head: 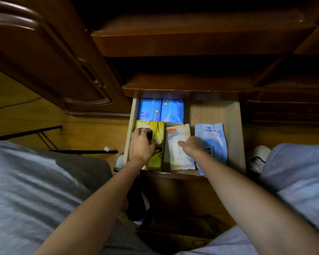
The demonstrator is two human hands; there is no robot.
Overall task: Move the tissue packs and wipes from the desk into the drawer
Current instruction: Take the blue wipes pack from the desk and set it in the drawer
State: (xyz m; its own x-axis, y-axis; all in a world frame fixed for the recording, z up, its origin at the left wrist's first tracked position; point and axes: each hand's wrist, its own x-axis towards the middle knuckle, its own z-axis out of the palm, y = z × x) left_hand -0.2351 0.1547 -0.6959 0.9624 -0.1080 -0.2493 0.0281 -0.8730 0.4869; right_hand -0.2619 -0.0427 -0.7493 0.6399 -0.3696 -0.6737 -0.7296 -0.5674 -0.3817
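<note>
Both forearms are extended from the near edge of the view down into the open drawer (236, 137), which is pulled out beneath a dark wooden ledge. At the near left of the drawer, the left hand (141, 145) is laid on the yellow tissue pack (157, 131); its fingers (145, 132) are curled over the pack's top, and a grip is judged likely, though the underside contact is hidden. Just beside it, the right hand (191, 145) is rested on the pale wipes pack (179, 153), with fingers straight and pressed flat, not clasped. To the right, a blue-and-white wipes pack (213, 137) is lain touching the right wrist. Farther back, two blue tissue packs (161, 109) are set side by side against the rear wall; the rear right section is bare. The placing step is judged to be nearly complete: items are being seated and aligned. For the next move, release of both packs and withdrawal of the hands are called for, then a check of the table, which is not in view.
</note>
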